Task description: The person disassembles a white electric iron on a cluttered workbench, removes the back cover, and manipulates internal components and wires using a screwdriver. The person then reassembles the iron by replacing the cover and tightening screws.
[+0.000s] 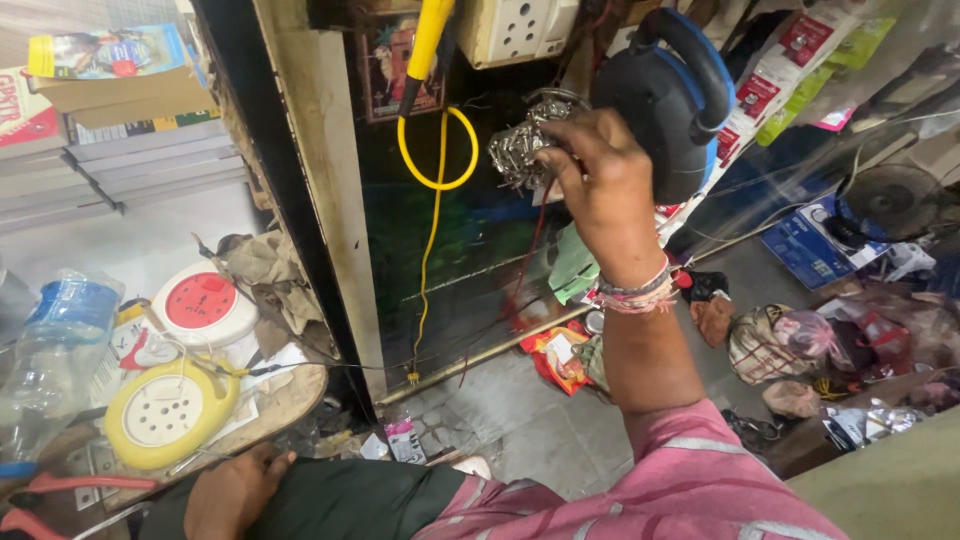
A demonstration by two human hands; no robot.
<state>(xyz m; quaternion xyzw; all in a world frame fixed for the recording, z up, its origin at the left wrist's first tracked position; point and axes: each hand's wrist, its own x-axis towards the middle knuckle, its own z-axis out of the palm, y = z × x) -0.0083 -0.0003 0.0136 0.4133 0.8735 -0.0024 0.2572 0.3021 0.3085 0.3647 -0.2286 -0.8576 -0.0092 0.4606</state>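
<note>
Two hands: mine, both in view — one low by my lap, one raised to the wall.
Left hand (232,492): it lies on my dark-trousered knee at the bottom edge, fingers curled loosely and holding nothing.
Pliers (60,497): red-handled, on the bench just left of that hand, not touching it.
Yellow disc (168,409): a round socket box on the bench beyond my left hand, a thin wire crossing its top.
Red disc (205,304): a white-rimmed round box behind the yellow one, near a crumpled rag (270,275).
Bottle (55,345): clear plastic with a blue label, at the bench's left end.
Right hand (603,190): lifted, wrist banded with bracelets, fingers clenched on a key bunch.
Key bunch (520,145): a thick metal cluster hanging on the dark panel, at my fingertips and partly hidden by them.
Blue tool (668,95): dark body with a blue handle, hung just right of my raised hand.
Yellow cable (438,150): looped on the panel left of the bunch — its tail drops down toward the floor.
</note>
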